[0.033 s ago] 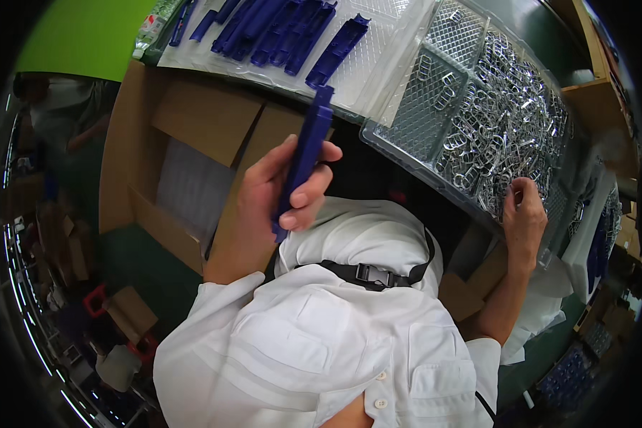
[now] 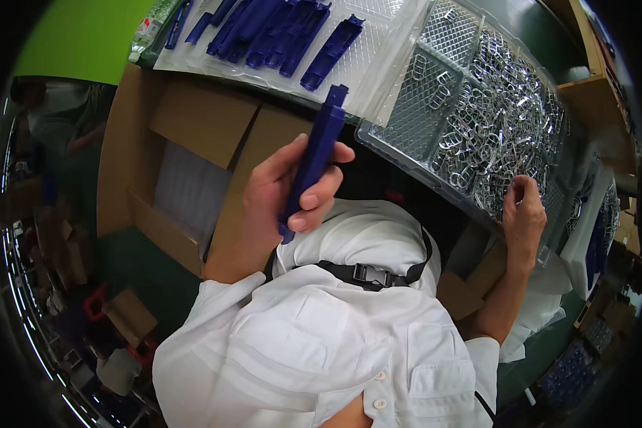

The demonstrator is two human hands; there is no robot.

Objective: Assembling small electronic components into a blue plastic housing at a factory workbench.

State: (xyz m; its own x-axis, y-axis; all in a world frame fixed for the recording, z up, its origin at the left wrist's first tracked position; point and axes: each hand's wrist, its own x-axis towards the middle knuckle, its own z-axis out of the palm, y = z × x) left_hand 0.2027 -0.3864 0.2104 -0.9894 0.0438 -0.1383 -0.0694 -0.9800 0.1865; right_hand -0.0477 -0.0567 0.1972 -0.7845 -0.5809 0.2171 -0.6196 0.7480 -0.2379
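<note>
My left hand [image 2: 274, 203] is closed around a long dark blue plastic part [image 2: 314, 160], held nearly upright in front of my white-clad body. My right hand [image 2: 524, 217] reaches into a clear compartmented tray [image 2: 406, 153] and rests on a heap of several shiny metal clips [image 2: 492, 121]. Its fingertips are pinched together at the heap; whether a clip is between them is too small to tell. More of the same blue parts [image 2: 278, 28] lie in a row on a clear plastic sheet beyond my left hand.
An open brown cardboard box [image 2: 185, 157] with clear plastic inside stands low on the left. A black strap with a buckle [image 2: 367, 274] crosses my white garment. More blue parts [image 2: 599, 242] and boxes sit at the right edge.
</note>
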